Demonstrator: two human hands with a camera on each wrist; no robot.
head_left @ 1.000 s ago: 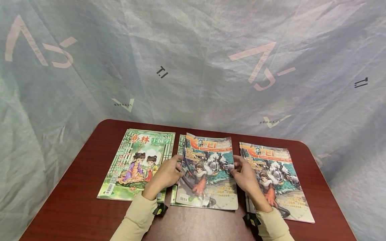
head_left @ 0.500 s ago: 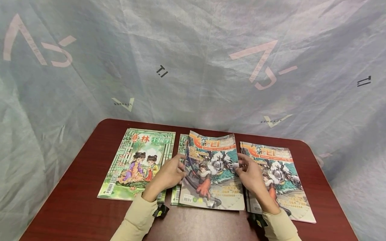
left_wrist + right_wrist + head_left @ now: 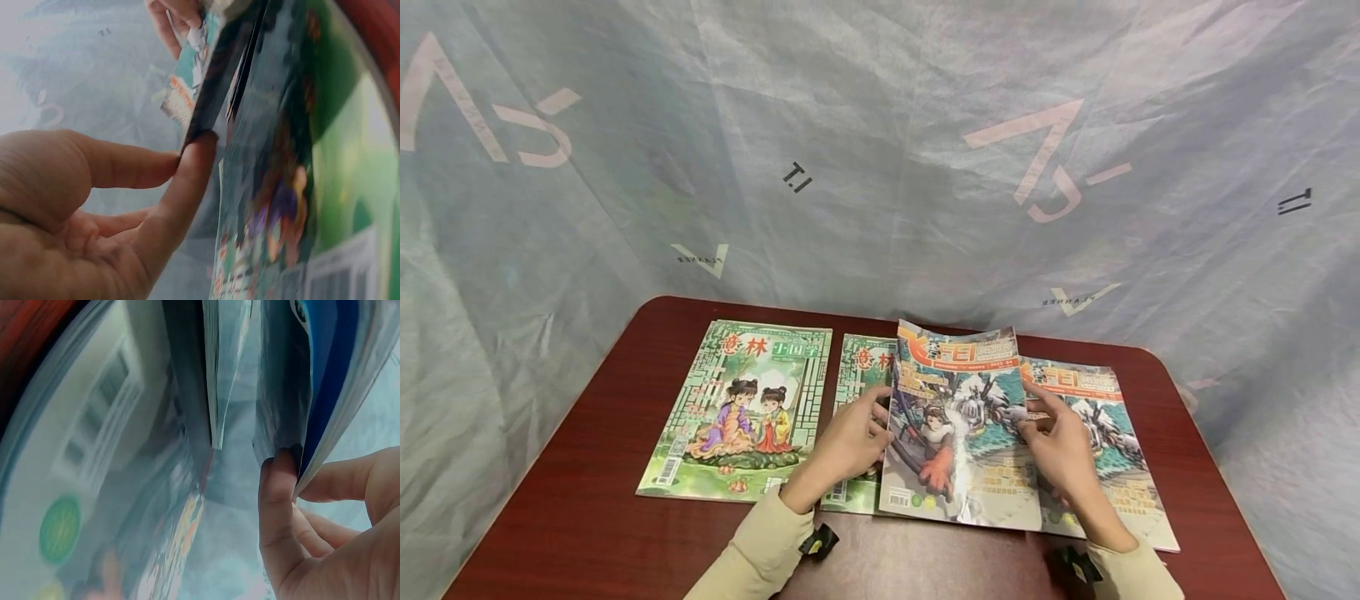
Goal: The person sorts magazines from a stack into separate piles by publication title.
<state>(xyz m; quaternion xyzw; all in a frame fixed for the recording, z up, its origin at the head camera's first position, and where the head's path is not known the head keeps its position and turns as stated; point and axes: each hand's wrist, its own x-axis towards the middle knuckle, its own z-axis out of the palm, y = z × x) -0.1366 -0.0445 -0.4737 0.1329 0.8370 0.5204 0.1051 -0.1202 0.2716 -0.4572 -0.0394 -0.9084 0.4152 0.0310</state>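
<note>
Both hands hold one glossy magazine [image 3: 966, 442] with an orange title and a figure in red gloves, raised over the table. My left hand [image 3: 853, 437] pinches its left edge between thumb and fingers, as the left wrist view also shows. The right edge is pinched by my right hand [image 3: 1063, 442]; in the right wrist view, thumb and fingers [image 3: 278, 519] meet on the page edges. Beneath its left side lies a green magazine [image 3: 857, 392], partly covered. A matching orange-titled magazine [image 3: 1138, 475] lies under its right side, overlapped by the held one and the right hand.
A stack of green magazines [image 3: 748, 408] with two drawn children on the cover lies on the left of the dark red table [image 3: 587, 433]. Grey printed cloth [image 3: 865, 167] hangs just behind the table's far edge.
The held magazine has moved right, together with both hands, from over the middle green magazine towards the right-hand one. More of the green cover shows now, and less of the right-hand magazine.
</note>
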